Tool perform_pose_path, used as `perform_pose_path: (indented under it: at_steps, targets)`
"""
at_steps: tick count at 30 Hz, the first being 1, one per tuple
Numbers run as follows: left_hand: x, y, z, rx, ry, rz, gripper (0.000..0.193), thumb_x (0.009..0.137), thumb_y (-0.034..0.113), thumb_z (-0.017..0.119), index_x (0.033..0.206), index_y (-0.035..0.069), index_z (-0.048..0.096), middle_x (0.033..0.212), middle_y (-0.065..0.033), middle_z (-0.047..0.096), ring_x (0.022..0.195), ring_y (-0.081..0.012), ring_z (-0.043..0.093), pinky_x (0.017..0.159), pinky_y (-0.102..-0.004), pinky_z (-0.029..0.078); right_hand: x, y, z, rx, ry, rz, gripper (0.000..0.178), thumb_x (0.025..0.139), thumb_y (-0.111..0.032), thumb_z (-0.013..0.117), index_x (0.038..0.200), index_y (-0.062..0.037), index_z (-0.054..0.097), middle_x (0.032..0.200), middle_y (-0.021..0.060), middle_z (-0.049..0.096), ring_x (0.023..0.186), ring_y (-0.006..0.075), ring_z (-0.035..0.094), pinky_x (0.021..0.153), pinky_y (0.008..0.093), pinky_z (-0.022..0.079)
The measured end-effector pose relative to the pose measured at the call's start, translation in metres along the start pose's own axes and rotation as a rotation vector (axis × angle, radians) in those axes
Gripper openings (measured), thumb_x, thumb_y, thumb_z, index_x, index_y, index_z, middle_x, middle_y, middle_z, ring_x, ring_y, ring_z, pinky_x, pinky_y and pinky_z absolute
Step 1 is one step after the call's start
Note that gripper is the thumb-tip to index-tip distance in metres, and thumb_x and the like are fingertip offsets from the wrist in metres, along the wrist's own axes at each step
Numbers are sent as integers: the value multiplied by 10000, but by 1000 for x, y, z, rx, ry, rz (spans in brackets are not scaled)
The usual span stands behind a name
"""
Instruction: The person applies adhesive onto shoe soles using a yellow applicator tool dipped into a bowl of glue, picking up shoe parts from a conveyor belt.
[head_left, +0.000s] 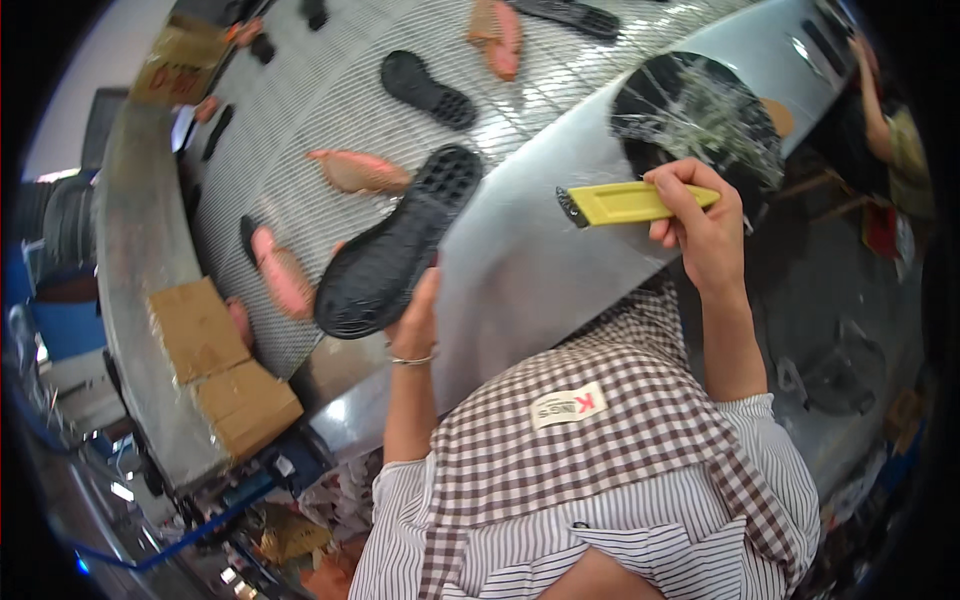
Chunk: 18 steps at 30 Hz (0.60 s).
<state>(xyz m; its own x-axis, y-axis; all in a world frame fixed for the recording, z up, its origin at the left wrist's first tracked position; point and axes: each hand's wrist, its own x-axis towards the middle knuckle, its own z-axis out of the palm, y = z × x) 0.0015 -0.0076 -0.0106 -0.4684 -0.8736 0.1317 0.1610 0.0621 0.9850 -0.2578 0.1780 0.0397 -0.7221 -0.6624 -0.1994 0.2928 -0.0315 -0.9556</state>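
Note:
My left hand (415, 312) is closed round a black shoe sole (388, 258), tilted with its hollow, honeycombed heel end up and to the right. The sole's surface looks wet and glossy. In my right hand (705, 215) is a yellow-handled brush (630, 203), pinched between thumb and fingers, its short dark bristles pointing left toward the sole but apart from it. Beyond that hand stands a round black container (640, 110) with pale, stringy glue-like strands across its top.
A wire-mesh conveyor carries another black sole (425, 90) and several pink-and-tan shoe uppers (360, 172). A smooth metal ledge (540, 255) runs along its near side. Flattened cardboard (200, 330) lies at left, a cardboard box (178, 65) farther back. Another person's arm (875, 100) shows at far right.

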Motion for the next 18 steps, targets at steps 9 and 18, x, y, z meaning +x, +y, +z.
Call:
perform_pose_path:
  at_steps: [9,18]
  targets:
    - [-24,-2,5,464,-86,129,656,710,235,759,1298,122,492,1176,-3,629,1155,-163,528,1132,-490,183,9,12,78,147,-121,-76,174,940,-133,584,978,31,628,808,74,648,562,93,604,477,188,440]
    - [-30,-30,-16,554,-127,58,651,676,214,780,1262,103,519,1122,-16,636,1110,-176,543,1124,-470,190,16,24,81,129,-130,-33,171,937,-137,591,972,24,638,813,68,651,578,89,604,493,189,446]
